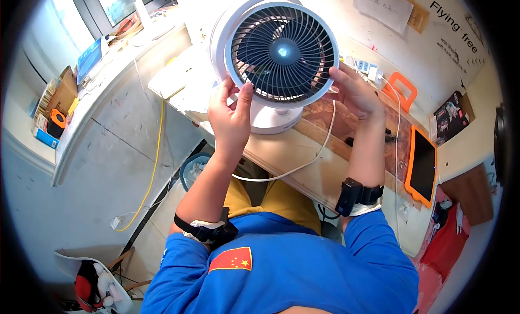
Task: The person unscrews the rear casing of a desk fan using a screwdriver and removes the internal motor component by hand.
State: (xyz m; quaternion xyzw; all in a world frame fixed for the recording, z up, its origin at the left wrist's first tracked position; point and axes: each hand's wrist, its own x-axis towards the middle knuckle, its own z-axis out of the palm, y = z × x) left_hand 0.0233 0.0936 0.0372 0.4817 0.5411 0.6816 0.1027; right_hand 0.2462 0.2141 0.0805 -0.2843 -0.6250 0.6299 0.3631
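A white desk fan with a dark round grille stands on the desk in front of me, its face turned up toward my view. At the lower left of its rim is my left hand, thumb in front and fingers partly hidden behind the edge. My right hand grips the opposite side of the rim, its thumb near the grille's edge. Below the head, the round white base rests on the desk. A white cable curves along the desk's front edge.
An orange-framed tablet lies at the desk's right side. Near the back wall are a power strip and an orange handle-shaped stand. A waste bin stands on the floor left of my legs. A yellow cable hangs at the left.
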